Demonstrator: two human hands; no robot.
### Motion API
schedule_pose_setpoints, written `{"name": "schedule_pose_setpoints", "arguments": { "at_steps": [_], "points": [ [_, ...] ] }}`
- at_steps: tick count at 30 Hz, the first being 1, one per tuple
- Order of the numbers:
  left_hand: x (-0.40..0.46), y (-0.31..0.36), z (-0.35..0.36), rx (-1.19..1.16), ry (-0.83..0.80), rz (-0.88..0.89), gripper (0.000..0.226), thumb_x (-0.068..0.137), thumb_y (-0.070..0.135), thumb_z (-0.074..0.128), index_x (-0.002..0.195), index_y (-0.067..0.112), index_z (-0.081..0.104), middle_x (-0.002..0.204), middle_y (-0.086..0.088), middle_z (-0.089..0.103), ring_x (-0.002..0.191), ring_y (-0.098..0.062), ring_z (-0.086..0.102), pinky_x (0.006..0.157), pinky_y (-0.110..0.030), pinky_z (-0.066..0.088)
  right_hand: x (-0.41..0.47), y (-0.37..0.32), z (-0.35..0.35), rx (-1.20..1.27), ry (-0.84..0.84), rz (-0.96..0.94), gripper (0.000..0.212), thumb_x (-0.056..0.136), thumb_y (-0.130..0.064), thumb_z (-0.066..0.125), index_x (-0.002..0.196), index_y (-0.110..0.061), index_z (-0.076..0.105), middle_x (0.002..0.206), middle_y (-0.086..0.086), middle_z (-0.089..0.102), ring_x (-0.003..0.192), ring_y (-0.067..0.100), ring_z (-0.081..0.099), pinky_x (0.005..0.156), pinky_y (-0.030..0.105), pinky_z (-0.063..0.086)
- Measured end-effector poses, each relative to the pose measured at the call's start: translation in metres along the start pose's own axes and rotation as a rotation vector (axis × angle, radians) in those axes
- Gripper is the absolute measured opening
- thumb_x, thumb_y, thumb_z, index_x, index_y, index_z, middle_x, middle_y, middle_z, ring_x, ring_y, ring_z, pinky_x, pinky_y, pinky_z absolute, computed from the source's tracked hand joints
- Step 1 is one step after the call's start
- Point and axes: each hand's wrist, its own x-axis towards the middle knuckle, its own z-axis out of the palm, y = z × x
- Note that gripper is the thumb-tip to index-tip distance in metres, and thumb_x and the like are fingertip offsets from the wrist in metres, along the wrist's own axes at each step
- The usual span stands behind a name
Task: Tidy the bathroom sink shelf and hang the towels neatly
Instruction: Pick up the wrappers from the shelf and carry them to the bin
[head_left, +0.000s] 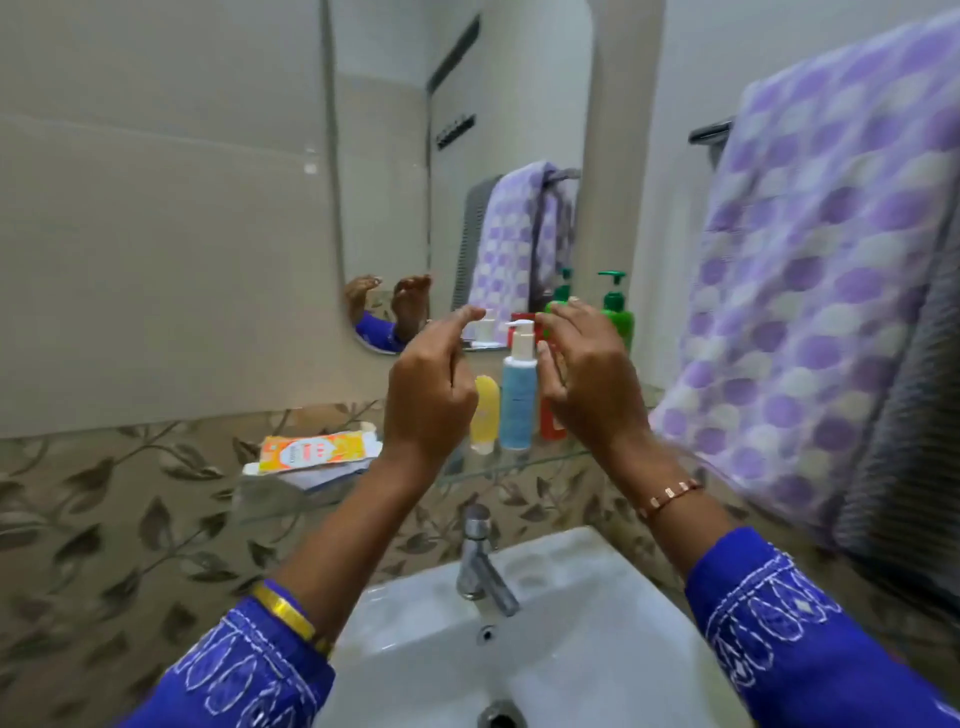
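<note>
A glass shelf (524, 462) runs above the sink. On it stand a blue pump bottle (518, 400), a yellow tube (485, 410), a red bottle (550, 423) and a green pump bottle (618, 312). A flattened orange and white carton (317, 452) lies on papers at the shelf's left end. My left hand (431, 395) and my right hand (592, 374) hover either side of the blue bottle, fingers apart, holding nothing. A purple and white checked towel (810, 291) hangs on a rail at the right, over a grey towel (914, 441).
A white basin (597, 623) with a chrome tap (480, 561) lies below the shelf. The mirror (457, 156) above reflects the towels and both hands. Leaf-patterned tiles cover the wall at left.
</note>
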Motion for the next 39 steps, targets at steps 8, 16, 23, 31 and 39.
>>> {"name": "schedule_pose_setpoints", "arguments": {
  "at_steps": [8,16,23,31,39],
  "points": [
    [-0.013,-0.064,-0.063,0.196,0.022,-0.025,0.045,0.078,0.000,0.036,0.113,0.003,0.064,0.108,-0.013,0.069,0.096,-0.026,0.064,0.083,-0.023,0.042,-0.004,-0.064,0.075,0.171,-0.091,-0.016,0.041,0.080,-0.018,0.040,0.105,0.003,0.064,0.106,0.022,0.067,0.105,0.036,0.060,0.098,0.037,0.040],
    [-0.038,-0.099,-0.088,0.249,-0.017,-0.184,0.044,0.077,0.005,0.036,0.108,0.004,0.067,0.108,-0.013,0.070,0.096,-0.026,0.065,0.082,-0.023,0.042,-0.020,-0.084,0.124,0.328,-0.249,-0.051,0.028,0.076,-0.008,0.053,0.099,0.002,0.065,0.094,0.020,0.068,0.094,0.036,0.062,0.089,0.028,0.037],
    [-0.046,-0.109,-0.081,0.402,-0.332,-0.354,0.037,0.085,0.023,0.052,0.119,0.010,0.061,0.122,-0.008,0.065,0.113,-0.024,0.059,0.090,-0.025,0.038,-0.035,-0.075,0.145,0.426,-0.566,-0.017,0.036,0.078,0.002,0.050,0.112,0.000,0.060,0.110,0.021,0.064,0.104,0.035,0.055,0.088,0.039,0.044],
    [-0.046,-0.122,-0.076,0.789,-0.671,-0.371,0.068,0.079,0.039,0.067,0.137,0.017,0.040,0.140,-0.004,0.049,0.129,-0.024,0.043,0.099,-0.035,0.039,-0.037,-0.058,0.153,0.334,-0.666,-0.038,0.047,0.082,0.000,0.052,0.128,-0.009,0.049,0.121,0.013,0.061,0.108,0.028,0.049,0.086,0.034,0.042],
    [-0.051,-0.120,-0.072,0.752,-0.400,-0.286,0.029,0.087,0.014,0.052,0.113,0.017,0.065,0.114,-0.007,0.068,0.103,-0.030,0.061,0.079,-0.036,0.048,-0.040,-0.053,0.166,0.311,-0.699,-0.126,0.036,0.083,-0.002,0.057,0.118,-0.008,0.056,0.113,0.013,0.065,0.100,0.028,0.050,0.079,0.035,0.042]
  ]
}}
